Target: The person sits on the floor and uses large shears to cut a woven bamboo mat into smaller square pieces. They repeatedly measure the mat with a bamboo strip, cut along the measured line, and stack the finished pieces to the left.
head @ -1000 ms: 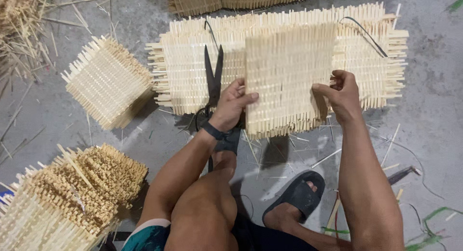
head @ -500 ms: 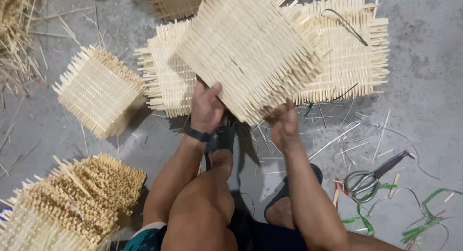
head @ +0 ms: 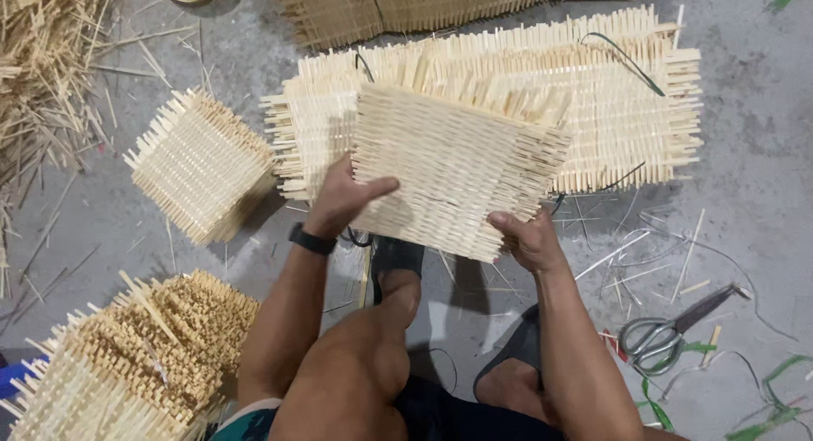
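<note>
Both hands hold one woven bamboo mat panel point(head: 457, 170) raised above the concrete floor point(head: 762, 153), in front of the person's knees.

Left hand point(head: 343, 199): closed on the panel's lower left edge, thumb laid across the top face, fingers hidden beneath. A black wristband point(head: 311, 238) sits on that wrist.

Right hand point(head: 525, 238): closed on the lower right corner, thumb on the upper face, fingers curled under the edge.

Position of the panel: it extends away from both hands, up and forward in the head view. It is roughly square, so no marked long axis shows; it sits slightly rotated, the right side lower than the left. Loose strip ends project along its far and right edges. The two hands are about equally near, each on a near corner, the panel spanning the gap between them.

Beneath and beyond the held panel lies a larger stack of similar panels point(head: 627, 119), partly covered by it; whether the two touch cannot be told. A dark cord point(head: 622, 55) crosses that stack.

Surroundings: a smaller stack of panels point(head: 199, 166) lies to the left, well apart. A rougher pile of panels point(head: 127, 356) sits beside the left knee. Scissors point(head: 665, 331) lie on the floor to the right, among green strapping scraps point(head: 771, 407). Loose bamboo slivers point(head: 42, 77) are heaped at the upper left.
</note>
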